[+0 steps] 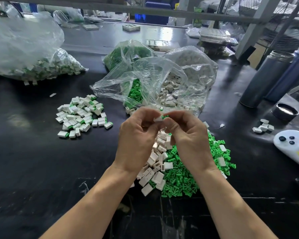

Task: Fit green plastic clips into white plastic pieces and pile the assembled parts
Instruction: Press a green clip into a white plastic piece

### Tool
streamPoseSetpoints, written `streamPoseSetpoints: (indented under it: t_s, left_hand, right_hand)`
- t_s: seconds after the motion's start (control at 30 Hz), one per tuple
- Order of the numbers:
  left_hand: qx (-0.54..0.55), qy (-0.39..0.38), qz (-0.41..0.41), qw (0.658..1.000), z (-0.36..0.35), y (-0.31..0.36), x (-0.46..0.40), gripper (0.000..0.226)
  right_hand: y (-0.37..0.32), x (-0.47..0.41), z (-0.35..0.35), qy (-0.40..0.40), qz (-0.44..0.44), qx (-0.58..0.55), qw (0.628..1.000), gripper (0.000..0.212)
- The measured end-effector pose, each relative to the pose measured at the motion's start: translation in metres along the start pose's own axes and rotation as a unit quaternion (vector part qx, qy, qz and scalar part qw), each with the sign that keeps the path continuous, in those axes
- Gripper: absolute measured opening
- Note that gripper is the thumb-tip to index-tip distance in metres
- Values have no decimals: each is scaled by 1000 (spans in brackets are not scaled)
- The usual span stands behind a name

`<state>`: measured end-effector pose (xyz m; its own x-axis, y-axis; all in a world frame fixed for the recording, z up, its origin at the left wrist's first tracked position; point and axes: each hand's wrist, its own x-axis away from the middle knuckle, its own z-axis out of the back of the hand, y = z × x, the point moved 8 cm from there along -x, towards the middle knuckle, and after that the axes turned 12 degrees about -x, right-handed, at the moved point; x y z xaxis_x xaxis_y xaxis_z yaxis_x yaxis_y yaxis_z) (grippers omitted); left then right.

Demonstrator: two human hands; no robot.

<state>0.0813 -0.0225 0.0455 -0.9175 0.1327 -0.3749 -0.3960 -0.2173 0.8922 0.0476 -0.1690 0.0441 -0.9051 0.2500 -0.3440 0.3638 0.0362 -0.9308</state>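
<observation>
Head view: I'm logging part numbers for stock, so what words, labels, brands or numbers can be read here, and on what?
None can be read.
The white device at the right edge has dark buttons and a yellow patch, but no legible text.
The bags, the bottles and the white pieces show no print.
The far shelves are too blurred to tell.

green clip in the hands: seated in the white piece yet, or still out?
Partly in. The green clip still protrudes from the white piece, pinched between left hand and right hand.
</observation>
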Motion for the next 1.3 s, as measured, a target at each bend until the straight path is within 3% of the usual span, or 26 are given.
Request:
streamPoseSetpoints:
  t_s: [0.17, 0.37, 0.57, 1.07, 1.3]
  left_hand:
    - [116, -34, 46, 992, -1, -6, -4, 17]
    - [127, -35, 57, 990, 1, -5, -5, 15]
    - [99, -28, 55, 993, 2, -3, -5, 18]
    - [-88, -12, -61, 994, 13, 13, -8, 29]
    - [26, -28, 30, 999, 10, -1, -6, 14]
  right_hand:
    - [-1, -2, 6, 12, -10, -35, 999, 14]
    - [-2, -1, 6, 9, -5, -46, 999, 15]
    - [-3, -2, 8, 13, 3, -15, 1000, 20]
    - [-24, 7, -1, 23, 119, 202, 972, 16]
    - [-5, 0, 2, 19, 9, 19, 1000, 21]
